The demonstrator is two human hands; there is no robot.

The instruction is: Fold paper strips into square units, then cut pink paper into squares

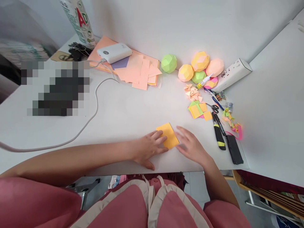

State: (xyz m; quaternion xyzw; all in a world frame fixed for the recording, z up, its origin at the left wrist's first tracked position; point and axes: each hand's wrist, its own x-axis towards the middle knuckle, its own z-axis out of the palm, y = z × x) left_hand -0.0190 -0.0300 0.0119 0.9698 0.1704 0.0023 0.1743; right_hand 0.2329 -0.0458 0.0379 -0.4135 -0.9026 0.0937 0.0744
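a white desk (pixel 135 107) spans the view, w/ a person's bare hands near its front edge: the l hand (pixel 149 146) lies palm down, fingers spread, & the r hand (pixel 193 146), a bit blurred, has fingers & thumb wide apart, nothing seen in its grip. the orange paper sq (pixel 169 134) is flat on the desk btwn them, partly under the l fingertips, r edge just beside the r hand (touching or not, can't tell). it's prob. v. light, thin & bendy, apt to slide or crease, so best pinched at that free edge.
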